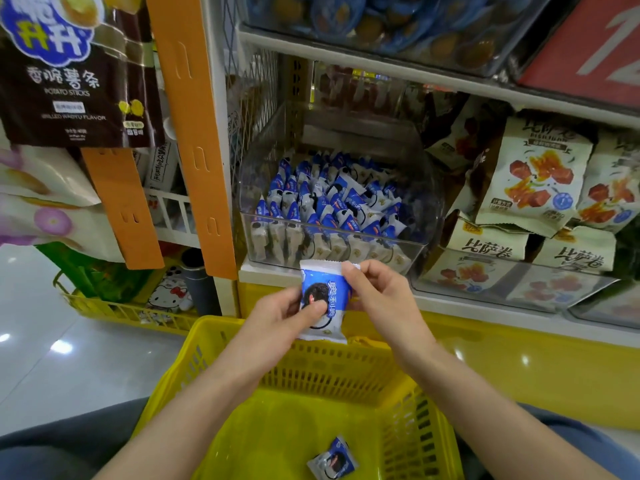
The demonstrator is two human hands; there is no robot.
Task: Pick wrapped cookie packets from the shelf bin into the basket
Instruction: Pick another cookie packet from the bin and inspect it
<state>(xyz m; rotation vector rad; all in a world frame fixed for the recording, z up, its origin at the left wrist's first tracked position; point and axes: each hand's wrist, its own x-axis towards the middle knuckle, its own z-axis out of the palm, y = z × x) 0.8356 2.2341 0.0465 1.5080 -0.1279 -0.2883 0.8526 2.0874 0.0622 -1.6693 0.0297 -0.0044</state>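
Nearest to me is a yellow plastic basket (311, 368) with slotted walls. One blue-and-white wrapped cookie packet (332, 459) lies on its floor, near the basket's closest edge.

Above the basket's far rim, I hold a second cookie packet (323, 303) upright with both hands. My left hand (277, 320) grips its left side, thumb pressed on the printed front, fingers curled behind. My right hand (377, 296) pinches the packet's top right corner between thumb and fingers.

Just beyond the basket, on a white shelf, sits a clear plastic bin (429, 216) filled with many more matching cookie packets (329, 206), standing in rows. Beyond and right of the basket, cream snack bags (533, 174) with red pictures are stacked. Left of the basket, on the floor, is another yellow basket (128, 315). Far up and left hangs a dark bag labelled potato sticks (69, 74).
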